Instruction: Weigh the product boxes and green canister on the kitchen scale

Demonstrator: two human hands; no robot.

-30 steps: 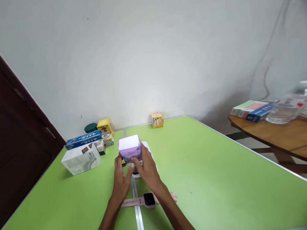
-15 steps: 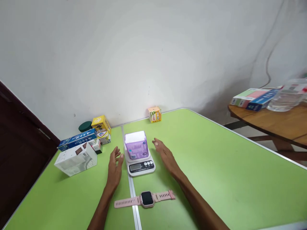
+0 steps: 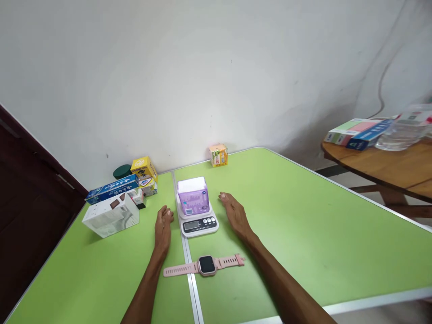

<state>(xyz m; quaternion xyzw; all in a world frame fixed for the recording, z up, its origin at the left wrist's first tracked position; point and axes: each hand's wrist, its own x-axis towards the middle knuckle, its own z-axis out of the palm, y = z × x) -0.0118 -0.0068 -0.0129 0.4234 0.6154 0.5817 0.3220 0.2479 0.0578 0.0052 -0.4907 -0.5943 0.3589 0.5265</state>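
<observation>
A purple and white wrapped pack (image 3: 194, 200) rests on the platform of a white digital kitchen scale (image 3: 200, 226). My left hand (image 3: 163, 227) lies on the table to the left of the scale, open and holding nothing, its fingers loosely bent. To the scale's right, my right hand (image 3: 235, 215) is open with the fingers stretched out, apart from the pack. Nearer to me, between my forearms, a pink smartwatch (image 3: 207, 265) lies flat with its strap spread. The scale's display looks grey, and I cannot read any figure on it.
At the left stand a white box (image 3: 111, 216), a long blue box (image 3: 113, 188), a yellow box (image 3: 143, 167) and a green lid (image 3: 122, 171). A small orange box (image 3: 218, 155) sits by the wall. On the wooden table (image 3: 401, 168) are flat boxes (image 3: 359, 132) and a clear plastic bottle (image 3: 400, 135).
The purple pack was held in both hands over the scale and now sits on it, let go. My hands have drawn apart to either side, and the watch is fully in sight.
</observation>
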